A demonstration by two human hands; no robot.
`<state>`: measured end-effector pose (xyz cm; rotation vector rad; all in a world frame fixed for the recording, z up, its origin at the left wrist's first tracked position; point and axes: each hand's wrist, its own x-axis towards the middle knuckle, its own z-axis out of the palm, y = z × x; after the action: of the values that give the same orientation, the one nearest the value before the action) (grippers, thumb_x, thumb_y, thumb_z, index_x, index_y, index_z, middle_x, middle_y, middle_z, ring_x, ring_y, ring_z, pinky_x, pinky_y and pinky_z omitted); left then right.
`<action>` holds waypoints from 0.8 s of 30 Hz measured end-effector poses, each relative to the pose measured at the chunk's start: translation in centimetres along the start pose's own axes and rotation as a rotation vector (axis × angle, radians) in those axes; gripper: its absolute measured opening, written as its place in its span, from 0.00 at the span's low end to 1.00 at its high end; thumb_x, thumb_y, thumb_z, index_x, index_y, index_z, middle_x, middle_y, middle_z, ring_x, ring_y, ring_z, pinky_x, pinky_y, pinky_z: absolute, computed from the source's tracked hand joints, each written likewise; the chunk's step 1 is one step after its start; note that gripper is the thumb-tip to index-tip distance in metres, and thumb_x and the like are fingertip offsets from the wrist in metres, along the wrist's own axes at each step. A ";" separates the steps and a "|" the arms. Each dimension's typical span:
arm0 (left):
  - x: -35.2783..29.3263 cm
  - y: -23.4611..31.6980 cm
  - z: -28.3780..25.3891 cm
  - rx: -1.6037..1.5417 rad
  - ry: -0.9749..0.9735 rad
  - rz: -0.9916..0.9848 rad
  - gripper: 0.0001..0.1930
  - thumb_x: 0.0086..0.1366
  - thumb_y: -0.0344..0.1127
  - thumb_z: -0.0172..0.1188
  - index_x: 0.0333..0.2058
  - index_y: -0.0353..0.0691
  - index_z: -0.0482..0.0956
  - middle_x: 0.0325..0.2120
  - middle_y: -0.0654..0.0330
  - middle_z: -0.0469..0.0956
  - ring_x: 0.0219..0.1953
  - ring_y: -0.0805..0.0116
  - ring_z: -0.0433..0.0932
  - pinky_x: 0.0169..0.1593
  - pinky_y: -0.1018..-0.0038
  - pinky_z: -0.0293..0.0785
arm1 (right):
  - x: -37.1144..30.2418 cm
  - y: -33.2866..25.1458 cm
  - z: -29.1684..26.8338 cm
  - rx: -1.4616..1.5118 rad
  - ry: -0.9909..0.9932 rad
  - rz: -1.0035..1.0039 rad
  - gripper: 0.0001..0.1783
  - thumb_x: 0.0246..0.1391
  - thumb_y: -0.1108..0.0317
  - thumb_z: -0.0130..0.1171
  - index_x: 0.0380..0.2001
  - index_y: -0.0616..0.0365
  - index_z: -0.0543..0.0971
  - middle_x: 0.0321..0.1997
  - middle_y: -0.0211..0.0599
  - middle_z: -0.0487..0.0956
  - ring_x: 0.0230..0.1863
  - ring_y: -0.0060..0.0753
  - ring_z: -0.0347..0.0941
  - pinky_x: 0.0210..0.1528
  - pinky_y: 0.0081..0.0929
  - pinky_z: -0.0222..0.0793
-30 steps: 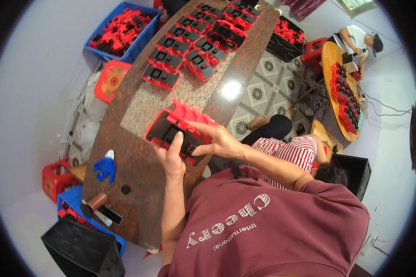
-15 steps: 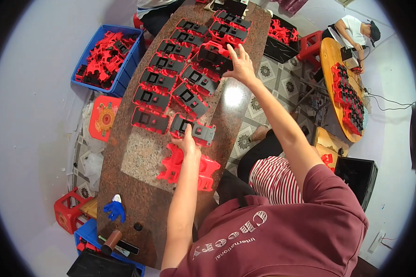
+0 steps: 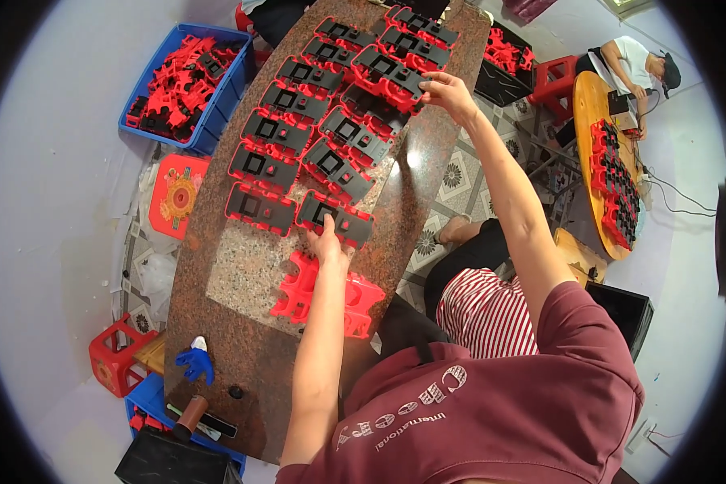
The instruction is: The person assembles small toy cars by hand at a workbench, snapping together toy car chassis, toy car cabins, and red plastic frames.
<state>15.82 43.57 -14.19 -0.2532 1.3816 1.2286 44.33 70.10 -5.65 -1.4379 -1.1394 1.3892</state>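
Observation:
Red plastic frames with black plates line the stone table [image 3: 234,266] in rows. At the far right of the rows, my right hand [image 3: 450,97] pinches the right end of one red-and-black plastic part [image 3: 389,74], which appears raised over a darker one [image 3: 371,106]. My left hand [image 3: 327,244] grips the near edge of another red-and-black plastic part [image 3: 351,227], one digit lying on its top and the others hidden. Closer to me, beside my left forearm, lie bare red plastic frames [image 3: 361,300].
Blue bins [image 3: 218,121] of red parts stand left of the table. A blue-and-white object [image 3: 195,361] and a brown cylinder [image 3: 192,413] rest on its near left. Rightward, another person [image 3: 625,64] sits at a wooden table [image 3: 590,206] with similar parts. Red stools [image 3: 552,85] stand around.
My right hand has gone from spread fingers above the far parts to gripping one part's right end, and that part now appears lifted. My left hand stays at the near part. The view shifted slightly.

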 end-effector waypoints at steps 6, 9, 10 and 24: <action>2.5 -1.5 0.9 0.045 -0.138 0.108 0.48 0.65 0.38 0.62 0.70 0.39 0.34 0.71 0.50 0.42 0.70 0.58 0.50 0.68 0.62 0.56 | 0.8 1.6 -0.7 0.030 -0.019 -0.004 0.31 0.52 0.68 0.68 0.57 0.64 0.70 0.37 0.34 0.79 0.32 0.24 0.77 0.37 0.24 0.78; 1.5 -0.7 1.0 0.009 -0.221 0.143 0.49 0.63 0.35 0.63 0.70 0.36 0.33 0.70 0.50 0.42 0.70 0.60 0.49 0.69 0.64 0.52 | 0.1 2.0 1.2 -0.020 0.018 -0.017 0.34 0.52 0.67 0.69 0.60 0.61 0.68 0.48 0.38 0.76 0.46 0.29 0.76 0.43 0.29 0.77; 1.8 -0.7 0.7 0.017 -0.169 0.174 0.50 0.62 0.33 0.63 0.69 0.35 0.33 0.70 0.50 0.43 0.70 0.60 0.48 0.70 0.65 0.52 | 0.0 2.2 2.3 -0.061 0.012 -0.040 0.36 0.52 0.67 0.69 0.62 0.61 0.66 0.50 0.40 0.75 0.45 0.31 0.77 0.43 0.30 0.77; -17.4 -1.6 -14.0 0.430 -0.143 0.552 0.17 0.65 0.27 0.59 0.53 0.39 0.74 0.46 0.60 0.76 0.44 0.76 0.75 0.48 0.74 0.77 | -23.1 2.7 15.3 -0.542 -0.138 -0.560 0.11 0.62 0.71 0.54 0.45 0.61 0.80 0.41 0.37 0.81 0.41 0.29 0.76 0.41 0.26 0.73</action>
<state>13.43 23.55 -4.40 0.5388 1.6022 1.3150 29.57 46.61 -3.19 -1.2296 -1.9352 0.8210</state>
